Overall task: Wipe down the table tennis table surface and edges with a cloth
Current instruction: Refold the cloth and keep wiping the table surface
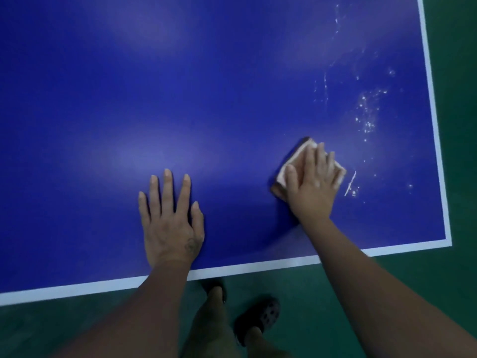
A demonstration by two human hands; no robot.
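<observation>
So the big deep-blue matte table tennis surface [232, 86] fills most of the view, with loads of open room up and to the left, nothing sitting on it out there. The dark green floor [459, 73] wraps round the near and right sides. A white painted border line [103, 285] runs along the near edge and up the right edge, and they meet at the corner at lower right. The left hand [170, 223] is planted flat on the blue just inside the near edge, fingers [167, 187] straight and spread, holding nothing. The right hand [313, 187] is further in, over toward the right edge, palm down on a pale folded cloth [295, 161]. Its fingers [320, 161] are laid out fairly straight across the cloth, pressing it to the surface rather than wrapped round it. A dark holey clog sandal [265, 313] shows on the floor below the near edge. Small white wet specks and streaks [366, 117] are scattered just beyond and right of the cloth, between it and the right edge.
</observation>
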